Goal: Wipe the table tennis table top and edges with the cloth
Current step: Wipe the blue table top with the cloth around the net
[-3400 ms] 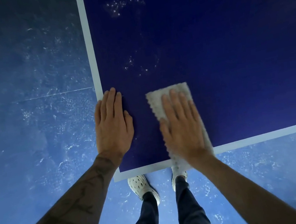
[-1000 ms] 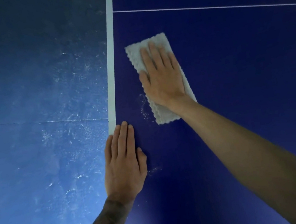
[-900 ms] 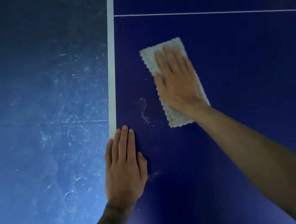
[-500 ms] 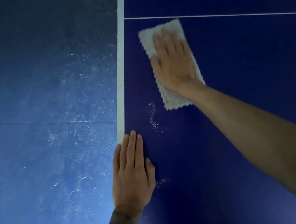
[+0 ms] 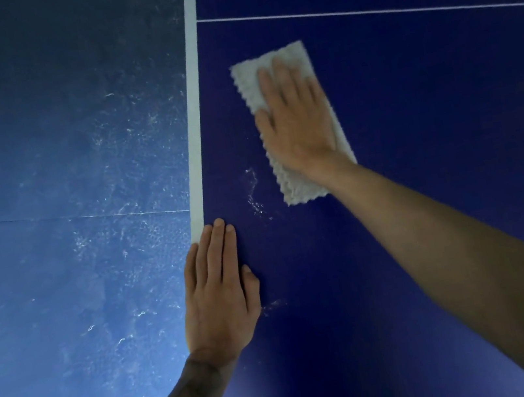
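**Flat palm on the cloth, other hand braced at the edge**

Far left, the scuffed blue floor [image 5: 64,195] drops away below the table, and the pale painted edge stripe [image 5: 194,106] marks where the dark blue table tennis table top [image 5: 220,136] begins. My left hand [image 5: 219,294] lies flat at that stripe, fingers straight and together, holding nothing. I'd say it's there to prop me as I lean in. Just right of it, a thin trail of white specks [image 5: 253,193] sits on the blue, close beside the cloth and not yet cleared. Then comes the folded grey-white scalloped cloth [image 5: 297,189], lying lengthways on the top under my right hand [image 5: 298,124]. The palm is down with the fingers extended, pressing rather than gripping, so the whole pad drags evenly. Beyond my fingertips runs the thin white line [image 5: 361,12].
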